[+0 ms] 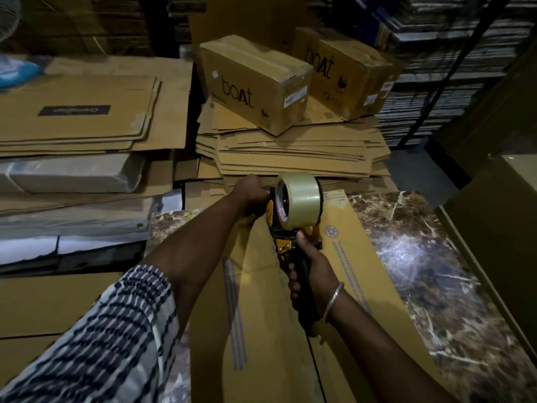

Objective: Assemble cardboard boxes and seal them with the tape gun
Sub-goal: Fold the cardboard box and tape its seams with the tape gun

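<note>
The tape gun [293,222] is gripped by the right hand [311,271], whose fingers are curled round its black handle, while the left hand [251,196] is held at the far end of the box [261,286], fingers bent over the edge beside the gun's nose; whether the loose tape end is pinned under them cannot be told. The box lies on a marble-patterned table [436,271], its two top flaps meeting in a seam that runs toward the person.

The step in hand is judged to be the start of a tape run along that seam. It is best done with the tape end anchored over the far edge, the gun kept tilted so its nose is pressed flat on the cardboard, and the pull made straight along the seam with both flaps held level.

The box is of yellowish-brown cardboard, printed with blue lines and a recycling mark. The roll [299,199] on the gun is wide, clear and nearly full. Two sealed boxes [255,82] are seen on a stack of flat cardboard [290,149] beyond.
</note>
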Available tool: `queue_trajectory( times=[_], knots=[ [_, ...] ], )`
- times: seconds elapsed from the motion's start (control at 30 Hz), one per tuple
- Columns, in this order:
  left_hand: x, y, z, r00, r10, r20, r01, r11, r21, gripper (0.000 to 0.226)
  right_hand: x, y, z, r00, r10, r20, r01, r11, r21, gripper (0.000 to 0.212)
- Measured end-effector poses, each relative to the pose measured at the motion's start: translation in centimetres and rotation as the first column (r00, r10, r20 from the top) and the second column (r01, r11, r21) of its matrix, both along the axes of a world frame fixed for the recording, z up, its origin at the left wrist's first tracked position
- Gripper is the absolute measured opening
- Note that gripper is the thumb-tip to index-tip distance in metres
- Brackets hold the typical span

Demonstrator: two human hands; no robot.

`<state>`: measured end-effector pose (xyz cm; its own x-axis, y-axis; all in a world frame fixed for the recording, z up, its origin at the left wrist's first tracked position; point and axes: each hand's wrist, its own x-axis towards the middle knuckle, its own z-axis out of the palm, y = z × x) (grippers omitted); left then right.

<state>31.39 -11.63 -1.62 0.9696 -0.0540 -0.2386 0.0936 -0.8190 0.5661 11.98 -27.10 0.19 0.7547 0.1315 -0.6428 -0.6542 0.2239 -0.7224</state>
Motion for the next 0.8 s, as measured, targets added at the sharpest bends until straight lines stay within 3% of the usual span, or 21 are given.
queue_trajectory(
  times=[0.2,0.43,0.6,0.8],
  knots=[
    [-0.6,1.2,-0.8,0.991,-0.069,0.116,0.085,0.987,-0.136,0.016,-0.1,0.0,-0.1,1.000,0.018,0.000,-0.018,0.998,-0.058,0.067],
    [-1.4,1.9,-0.9,0.961,-0.261,0.095,0.258,0.965,0.043,0.019,0.1,0.2,0.3,0.999,0.008,-0.045,-0.012,0.996,-0.087,0.067],
    [-1.8,1.7,-1.3,0.936,-0.309,0.168,0.257,0.927,0.273,0.024,-0.1,0.2,0.6,1.000,0.000,-0.031,-0.004,0.993,-0.121,0.066],
    [-2.0,2.1,-2.1,0.936,-0.281,0.212,0.216,0.934,0.286,0.043,-3.2,-0.8,0.6,0.997,0.004,-0.083,-0.014,0.993,-0.114,0.069]
  ],
)
